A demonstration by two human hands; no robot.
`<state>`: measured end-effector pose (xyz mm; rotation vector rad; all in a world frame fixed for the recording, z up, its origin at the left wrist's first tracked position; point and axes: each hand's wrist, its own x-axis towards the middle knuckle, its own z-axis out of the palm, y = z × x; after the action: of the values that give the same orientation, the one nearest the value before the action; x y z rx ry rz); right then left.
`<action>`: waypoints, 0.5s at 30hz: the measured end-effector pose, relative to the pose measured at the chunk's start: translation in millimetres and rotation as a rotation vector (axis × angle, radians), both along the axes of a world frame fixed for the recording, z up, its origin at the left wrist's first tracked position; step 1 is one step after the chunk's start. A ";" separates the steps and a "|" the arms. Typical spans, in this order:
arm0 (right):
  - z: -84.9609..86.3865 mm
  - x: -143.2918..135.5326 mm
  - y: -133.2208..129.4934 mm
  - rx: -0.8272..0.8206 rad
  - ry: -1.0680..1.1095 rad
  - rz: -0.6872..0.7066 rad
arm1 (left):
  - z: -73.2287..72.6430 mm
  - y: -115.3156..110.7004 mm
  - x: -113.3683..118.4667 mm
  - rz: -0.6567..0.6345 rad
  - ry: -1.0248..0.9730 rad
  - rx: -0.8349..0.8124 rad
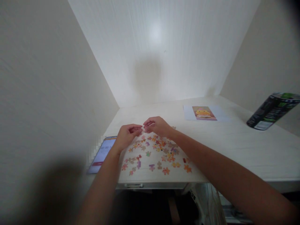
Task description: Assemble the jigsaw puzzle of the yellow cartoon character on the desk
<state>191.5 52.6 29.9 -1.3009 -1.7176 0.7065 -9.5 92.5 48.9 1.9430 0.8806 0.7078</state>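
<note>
My left hand (128, 134) and my right hand (158, 125) meet over the far edge of a spread of jigsaw puzzle pieces (160, 145). On each hand the fingers curl toward the thumb in a pinch, and the two sets of fingertips nearly touch. Whatever is between them is too small and blurred to make out. Loose pieces in orange, yellow, pink, purple and grey-brown lie scattered below the hands, some overlapping. Nearest the front are a purple piece (152, 167) and an orange piece (166, 171). My right forearm covers part of the spread's right side.
A phone or tablet (103, 155) with a lit screen lies left, partly behind my left forearm. At the back right is a sheet with a printed picture (204, 113) of a yellow figure. A dark can (269, 111) stands far right. Walls enclose the white table (234, 150).
</note>
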 end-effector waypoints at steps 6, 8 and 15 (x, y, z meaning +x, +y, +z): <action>5.0 10.5 -7.0 0.152 -0.301 -0.036 | -0.8 4.8 -10.8 0.027 0.110 0.025; 3.6 8.0 -8.0 0.172 -0.386 0.006 | -1.0 4.6 -13.7 0.022 0.144 0.030; -1.7 -3.6 -11.4 0.174 -0.523 0.138 | -1.3 5.1 -18.0 -0.004 0.241 0.083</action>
<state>187.9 41.1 28.3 -1.3274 -2.2480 0.2906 -27.5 97.6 47.6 2.1347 1.0059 0.5218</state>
